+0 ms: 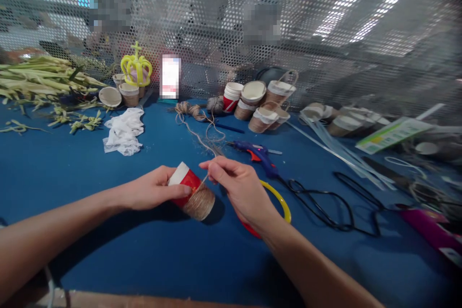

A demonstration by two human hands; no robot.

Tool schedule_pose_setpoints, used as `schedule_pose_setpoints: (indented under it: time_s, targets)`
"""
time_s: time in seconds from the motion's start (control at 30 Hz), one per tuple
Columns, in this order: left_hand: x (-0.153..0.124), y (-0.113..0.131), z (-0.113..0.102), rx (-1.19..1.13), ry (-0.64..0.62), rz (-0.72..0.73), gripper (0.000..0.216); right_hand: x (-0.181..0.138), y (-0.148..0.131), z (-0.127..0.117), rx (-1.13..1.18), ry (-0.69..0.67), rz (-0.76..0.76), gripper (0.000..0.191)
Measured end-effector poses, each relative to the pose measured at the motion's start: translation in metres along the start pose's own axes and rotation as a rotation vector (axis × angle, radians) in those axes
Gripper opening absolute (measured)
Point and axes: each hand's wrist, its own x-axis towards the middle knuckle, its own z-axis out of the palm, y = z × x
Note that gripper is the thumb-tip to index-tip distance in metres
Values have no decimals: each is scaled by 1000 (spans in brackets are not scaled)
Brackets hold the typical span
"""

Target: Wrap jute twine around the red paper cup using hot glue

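A red and white paper cup (180, 180) lies tilted in my left hand (155, 187), its thumb pressed along the side. Brown twine (199, 203) is wound round one end of the cup in close rows. From the wound part a strand runs up to my right hand (234, 183), whose thumb and forefinger pinch it. The same twine trails back over the table toward a loose ball of twine (191, 110). Under my right wrist rests a yellow and red ring (279, 197), partly hidden.
A blue glue gun (262, 156) lies right of my hands, its black cord (325, 221) looping rightward. Twine-wrapped cups (265, 118) and clear glue sticks (335, 149) are farther back. Crumpled white cloth (124, 131) and corn husks (39, 77) lie left. A perforated screen (209, 24) stands behind.
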Motion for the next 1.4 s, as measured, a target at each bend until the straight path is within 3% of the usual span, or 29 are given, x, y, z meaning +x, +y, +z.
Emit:
schedule_pose_setpoints:
  time_s: [0.23,0.4,0.87,1.1,1.23,1.4]
  targets:
    - [-3,1,2,-57,-5,13,20,0,-5,3,-280,20,-28,19]
    - [-4,0,3,-86,33,2,16,1,-2,4,-338,10,-26,20]
    - [-2,-4,4,-98,47,9,13,3,4,7,-285,-55,-23,18]
    - [-4,-1,5,-91,-35,24,15,12,-5,2,-63,-117,110,16]
    - [-7,0,5,-86,-101,21,20,28,-21,4,-75,-217,65,16]
    - [-9,1,7,-69,-177,29,23,58,-26,29,-118,-404,50,13]
